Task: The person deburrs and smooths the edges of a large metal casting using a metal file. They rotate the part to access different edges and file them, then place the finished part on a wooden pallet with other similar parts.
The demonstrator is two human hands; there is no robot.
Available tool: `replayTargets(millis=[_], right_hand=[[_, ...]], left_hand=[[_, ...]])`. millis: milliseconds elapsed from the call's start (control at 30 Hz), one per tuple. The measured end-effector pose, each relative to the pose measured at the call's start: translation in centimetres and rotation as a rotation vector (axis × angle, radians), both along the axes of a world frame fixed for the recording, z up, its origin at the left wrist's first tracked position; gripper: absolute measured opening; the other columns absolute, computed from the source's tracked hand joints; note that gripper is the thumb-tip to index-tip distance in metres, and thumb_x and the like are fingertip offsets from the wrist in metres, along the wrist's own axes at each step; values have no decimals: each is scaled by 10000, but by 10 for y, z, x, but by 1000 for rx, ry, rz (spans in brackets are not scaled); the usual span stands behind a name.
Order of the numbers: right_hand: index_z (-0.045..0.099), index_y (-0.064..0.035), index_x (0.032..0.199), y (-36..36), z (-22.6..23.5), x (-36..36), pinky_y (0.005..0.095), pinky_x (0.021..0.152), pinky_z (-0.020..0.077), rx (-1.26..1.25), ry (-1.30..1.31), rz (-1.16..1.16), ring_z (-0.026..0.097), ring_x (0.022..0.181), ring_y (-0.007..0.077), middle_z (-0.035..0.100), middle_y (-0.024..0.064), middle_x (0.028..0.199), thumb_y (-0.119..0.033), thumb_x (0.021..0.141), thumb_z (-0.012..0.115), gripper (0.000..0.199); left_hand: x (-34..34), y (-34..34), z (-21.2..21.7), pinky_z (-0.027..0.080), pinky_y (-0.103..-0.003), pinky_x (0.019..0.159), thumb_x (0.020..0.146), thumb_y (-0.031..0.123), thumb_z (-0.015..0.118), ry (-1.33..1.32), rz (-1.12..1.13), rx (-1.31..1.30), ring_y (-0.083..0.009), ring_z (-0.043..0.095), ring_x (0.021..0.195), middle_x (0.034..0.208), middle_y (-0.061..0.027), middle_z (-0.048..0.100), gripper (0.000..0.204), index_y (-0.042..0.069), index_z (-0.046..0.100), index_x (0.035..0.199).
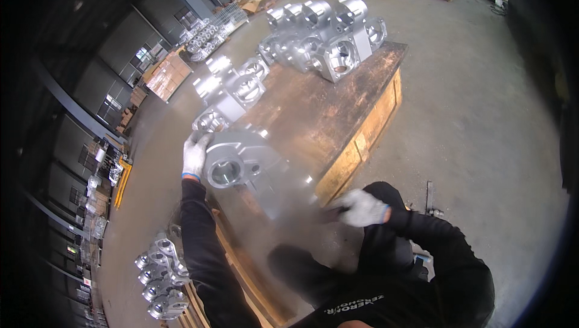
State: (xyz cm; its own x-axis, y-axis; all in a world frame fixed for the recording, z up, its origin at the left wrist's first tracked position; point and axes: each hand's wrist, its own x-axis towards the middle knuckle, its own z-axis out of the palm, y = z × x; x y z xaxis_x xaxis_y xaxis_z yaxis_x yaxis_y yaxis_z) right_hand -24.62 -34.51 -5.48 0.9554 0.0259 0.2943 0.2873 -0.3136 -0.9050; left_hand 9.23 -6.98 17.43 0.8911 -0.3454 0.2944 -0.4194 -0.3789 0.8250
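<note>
Head view: the left hand (195,155) holds the left end of a grey metal casting (270,172) at the near edge of the worktop (313,103). The right hand (363,208), off the near right corner, has a closed grip on a dark, blurred tool (335,213). Shiny castings (360,43) line the far and left edges.

Around a wooden crate (313,101)
Near casting (271,170) between left hand (195,154) and right hand (362,208); behind it, grouped castings (329,38) on the crate; more castings (173,267) left of the crate.
</note>
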Motion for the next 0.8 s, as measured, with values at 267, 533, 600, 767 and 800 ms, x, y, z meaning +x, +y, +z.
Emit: replayTargets(millis=[267, 533, 600, 767, 800], right_hand=[[652, -60, 1393, -10, 45, 118, 419, 962, 563, -87, -7, -225, 691, 1181, 332, 710, 200, 1276, -11, 876, 604, 522], [719, -37, 1237, 3, 0, 59, 383, 1018, 522, 237, -109, -119, 683, 1169, 298, 727, 147, 1269, 84, 809, 596, 462], [688, -34, 1299, -3, -21, 72, 306, 916, 573, 587, 154, -159, 703, 1099, 197, 744, 110, 1220, 85, 866, 540, 473], [586, -29, 1443, -2, -37, 123, 295, 699, 561, 420, 329, -134, 665, 800, 160, 707, 81, 973, -20, 895, 550, 549], [557, -32, 1487, -2, -35, 118, 280, 641, 555, 363, 329, -134, 651, 719, 129, 696, 61, 909, -17, 886, 556, 602]], left_hand=[[10, -2, 4, 502, -302, 976, 960, 154, 572, -92, 37, 245, -186, 663, 1063, 1164, -128, 735, 396, 10, 695, 1308], [7, -8, 3, 523, -325, 863, 1027, 256, 536, -135, 83, 120, -170, 661, 968, 1093, -113, 736, 395, 14, 710, 1285], [10, -8, 7, 503, -307, 927, 1031, 283, 520, 84, 168, 45, -183, 655, 1049, 1211, -113, 713, 434, 11, 697, 1320], [16, -10, 11, 490, -309, 960, 1016, 312, 585, 186, 256, -45, -183, 641, 1079, 1254, -112, 702, 487, -45, 665, 1337], [16, -11, 10, 491, -313, 962, 996, 285, 609, 103, 220, -55, -184, 639, 1086, 1259, -118, 700, 475, -52, 670, 1325]])
